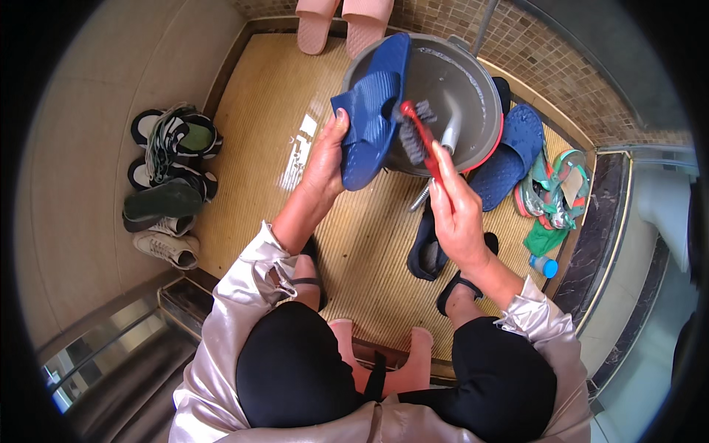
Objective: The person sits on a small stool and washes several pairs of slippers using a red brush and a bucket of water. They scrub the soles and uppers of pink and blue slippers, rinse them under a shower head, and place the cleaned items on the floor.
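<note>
My left hand grips a blue slide sandal by its edge, with the thumb near the strap. The sandal is tilted over the left side of a grey bucket of water. In my right hand is a red-handled scrub brush with dark bristles, close to the sandal's right edge; whether they touch I cannot tell. A shower head lies in the bucket, and its metal hose shows below the rim. The other blue slide sandal rests on the floor right of the bucket.
Pink slides stand behind the bucket. Several shoes line the left wall. A black shoe lies near my right foot. At the right are colourful sandals, a green cloth and a blue-capped container. A pink stool is beneath me.
</note>
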Demonstrator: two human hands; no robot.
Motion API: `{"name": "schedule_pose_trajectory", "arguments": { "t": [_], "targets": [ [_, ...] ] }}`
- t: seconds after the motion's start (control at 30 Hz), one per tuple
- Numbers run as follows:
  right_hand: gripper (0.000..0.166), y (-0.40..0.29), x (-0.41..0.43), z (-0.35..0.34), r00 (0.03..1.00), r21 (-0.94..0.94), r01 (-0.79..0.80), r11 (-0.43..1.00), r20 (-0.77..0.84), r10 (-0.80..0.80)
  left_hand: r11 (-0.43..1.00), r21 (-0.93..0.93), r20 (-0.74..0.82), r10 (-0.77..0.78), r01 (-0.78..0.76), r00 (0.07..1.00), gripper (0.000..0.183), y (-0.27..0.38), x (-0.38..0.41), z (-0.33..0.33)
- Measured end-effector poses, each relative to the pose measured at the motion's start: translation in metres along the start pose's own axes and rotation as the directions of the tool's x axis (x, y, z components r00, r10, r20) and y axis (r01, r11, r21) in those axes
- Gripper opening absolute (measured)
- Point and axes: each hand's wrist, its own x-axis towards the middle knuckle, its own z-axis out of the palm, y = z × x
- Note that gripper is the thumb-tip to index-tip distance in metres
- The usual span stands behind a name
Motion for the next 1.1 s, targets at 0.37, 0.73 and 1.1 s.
{"name": "schedule_pose_trajectory", "arguments": {
  "t": [0.37,0.73,1.1],
  "targets": [
    [0.046,0.042,0.074,-0.009,0.993,-0.089,-0.103,0.991,-0.068,0.097,0.998,-0.042,0.063,-0.040,0.043,0.997,0.048,-0.001,0.008,0.002],
    [0.053,-0.005,-0.006,-0.008,0.997,-0.117,0.074,0.990,0.034,-0.071,0.997,-0.074,-0.041,-0.037,0.034,0.998,0.044,0.003,0.004,0.018],
    [0.054,-0.009,-0.024,-0.038,0.989,-0.283,0.147,0.948,0.040,-0.141,0.995,0.072,-0.017,0.071,-0.070,0.997,0.070,0.039,-0.030,0.072]
  ]
}}
